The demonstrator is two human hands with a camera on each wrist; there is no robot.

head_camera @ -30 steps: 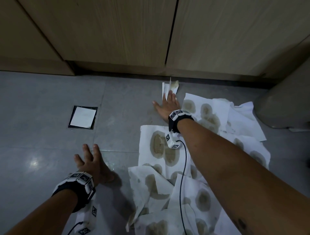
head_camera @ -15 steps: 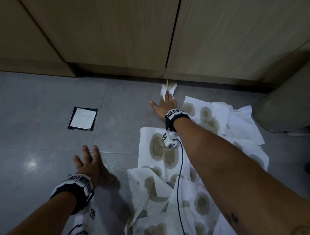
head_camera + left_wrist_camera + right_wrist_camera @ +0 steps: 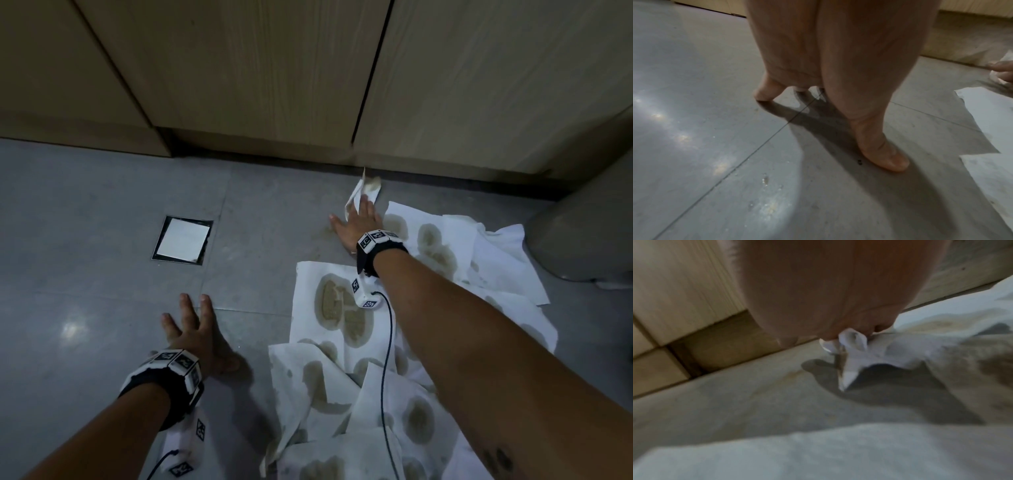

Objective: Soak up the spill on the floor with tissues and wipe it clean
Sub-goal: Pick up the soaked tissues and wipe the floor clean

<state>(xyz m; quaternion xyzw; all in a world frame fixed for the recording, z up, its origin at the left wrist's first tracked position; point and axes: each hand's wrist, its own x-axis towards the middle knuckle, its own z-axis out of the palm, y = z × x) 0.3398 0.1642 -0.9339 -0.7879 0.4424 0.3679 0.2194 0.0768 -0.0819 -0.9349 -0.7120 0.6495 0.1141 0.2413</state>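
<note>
White tissue, stained brown at its far tip, sticks out from under the fingers of the right hand [image 3: 358, 224], which lies stretched forward at about one o'clock in the head view, close to the dark gap under the wooden cabinets [image 3: 274, 75]. This small tissue [image 3: 364, 192] sits at twelve o'clock from the knuckles, its free end lifted off the grey floor [image 3: 85, 205] and pointing toward the cabinet base. From the right wrist camera, the fingers appear curled down onto a bunched fold of that tissue [image 3: 851, 344], pinching or pressing it against the floor; the picture is blurred, so the exact grip cannot be made out. A faint brownish smear [image 3: 323, 236] marks the tile at about nine o'clock from the right hand, just beside the thumb. Spread tissues [image 3: 346, 308] with round brown wet patches cover the floor from three o'clock of that hand down to six o'clock, running beneath the right forearm toward the bottom edge of the view. The left hand [image 3: 195, 337] rests at about seven o'clock in the head view, well apart from the small tissue, fingers spread and straight; the left wrist camera shows its fingertips [image 3: 764, 95] and thumb planted on bare tile, holding nothing. The nearest edge of the spread tissues lies at three o'clock from this hand, near but not touching. A square floor drain [image 3: 181, 244] sits at twelve o'clock from the left hand. A rounded grey bin [image 3: 582, 236] stands at three o'clock by the tissues' far edge.
</note>
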